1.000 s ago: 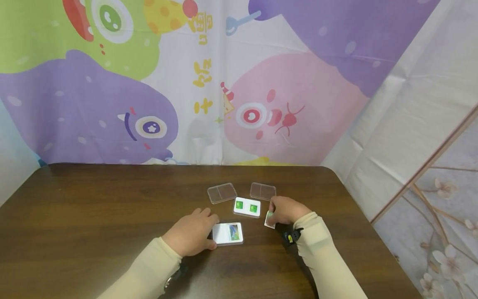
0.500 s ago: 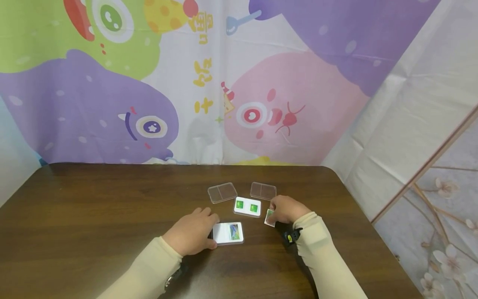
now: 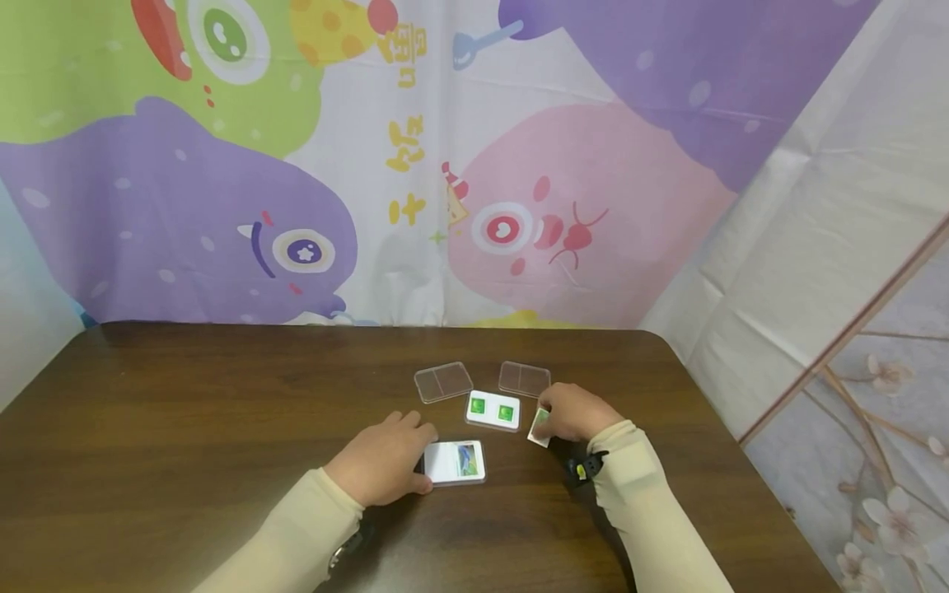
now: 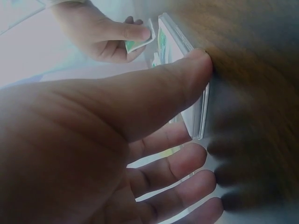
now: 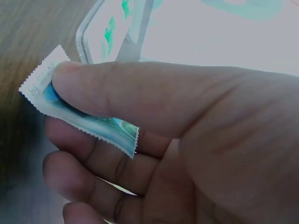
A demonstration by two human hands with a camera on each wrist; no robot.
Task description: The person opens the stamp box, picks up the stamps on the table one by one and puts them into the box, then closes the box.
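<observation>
My left hand (image 3: 381,461) holds a clear plastic case (image 3: 443,463) by its left end, thumb on the near edge and fingers across the far edge. Inside lies a white card with a colourful stamp at its right side. In the left wrist view the thumb lies along the rim of this case (image 4: 175,32). To the right, my right hand (image 3: 582,412) pinches a loose postage stamp (image 5: 44,86) between thumb and fingers. Toothed edges and a green-blue picture show on it; the thumb covers part of the picture.
A second clear case (image 3: 491,410) with a white card and two green stamps lies just left of my right hand. Behind it are two transparent lids, a left lid (image 3: 443,382) and a right lid (image 3: 524,378). A patterned curtain (image 3: 400,272) hangs beyond the brown table (image 3: 222,387).
My right hand has shifted slightly farther from me with the stamp in its pinch. The left hand stays on its case, and the whole view has drifted a little.
</observation>
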